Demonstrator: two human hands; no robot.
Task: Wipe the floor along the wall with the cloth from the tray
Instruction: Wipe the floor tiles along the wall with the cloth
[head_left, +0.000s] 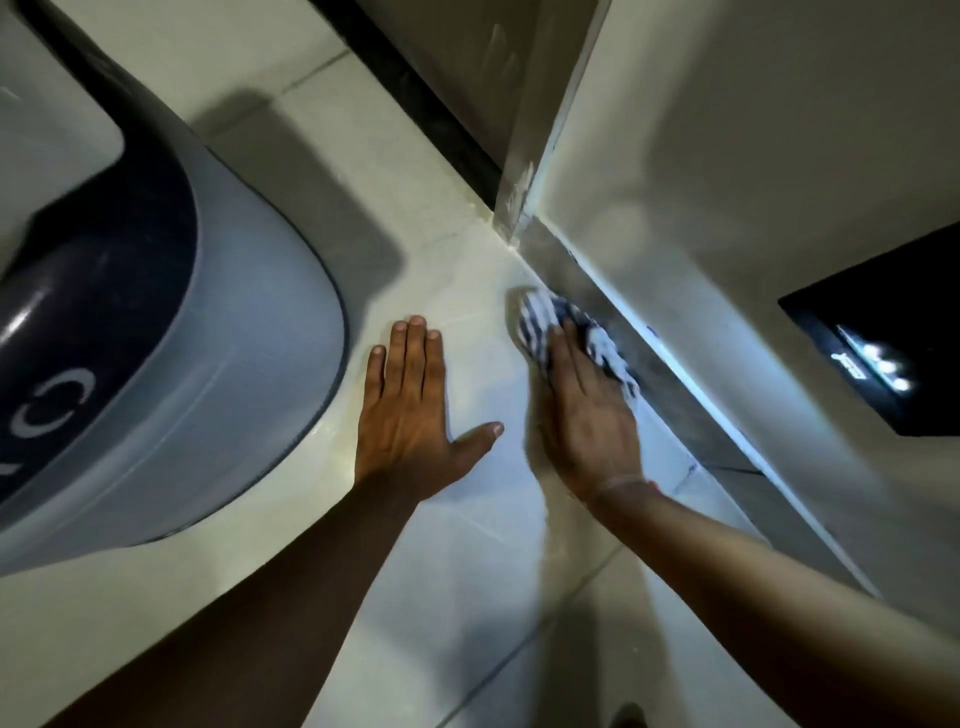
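Head view looks down on two bare forearms reaching forward over a pale tiled floor (467, 597); the left hand (410, 415) lies flat on the tiles, palm down, fingers straight and close together, thumb spread out to the side, holding nothing; just beside it, the right hand (584, 415) presses down on a blue-and-white striped cloth (540, 317), fingers extended over the fabric and laid fairly flat rather than curled tight, though motion blur softens their outline; a thin band (631, 483) circles the right wrist; the cloth sits on the floor right at the foot of the wall (727, 182), touching or nearly touching the grey skirting strip (675, 384) that runs along its base, with bunched fabric showing ahead of the fingertips and along the wall side of the hand; to the left, well apart from the cloth, stands a large grey appliance (234, 364) with a dark rounded top panel, near the left hand; farther off, a wall corner (524, 208) meets a dark threshold strip (415, 88); on the right wall a dark rectangular panel (883, 332) shows small bright lights.
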